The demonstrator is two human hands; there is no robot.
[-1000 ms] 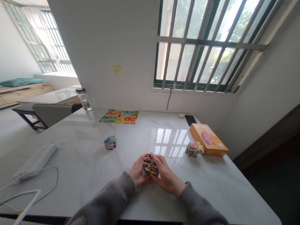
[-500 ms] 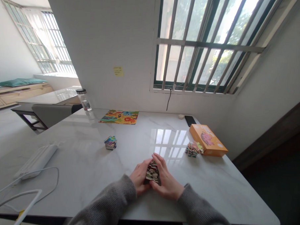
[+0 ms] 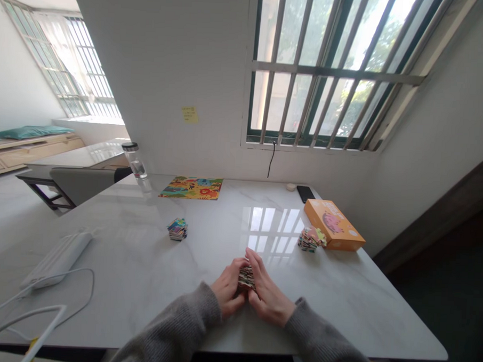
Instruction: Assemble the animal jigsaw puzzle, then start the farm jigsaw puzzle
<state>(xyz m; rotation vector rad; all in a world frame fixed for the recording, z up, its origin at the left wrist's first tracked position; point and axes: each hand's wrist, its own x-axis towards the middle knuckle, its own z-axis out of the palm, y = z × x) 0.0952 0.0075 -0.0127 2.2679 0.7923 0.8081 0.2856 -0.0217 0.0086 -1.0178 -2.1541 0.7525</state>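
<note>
Tabletop (image 3: 140,310) (head view): white, marble-veined, beneath the grip.
Orange box (image 3: 337,226): flat, ahead and right of the grip.
Right jigsaw stack (image 3: 311,240): nearer the grip than the box, partly covering its edge.
Smartphone (image 3: 305,194): far ahead, right, beyond the box.
Left jigsaw stack (image 3: 177,230): ahead and left, well apart.
Animal-picture sheet (image 3: 193,188): flat, far ahead, left.
Water bottle (image 3: 136,162): standing left of the sheet.
White power strip (image 3: 62,258): well left, cable (image 3: 92,290) beside it.
Held jigsaw stack (image 3: 246,278): between both hands, sides mostly hidden.
Left hand (image 3: 228,288): cupped, fingers curled round the stack's left.
Right hand (image 3: 269,297): fingers straighter, pressed along its right.
Gap: stack's width only; contact with tabletop unclear.
</note>
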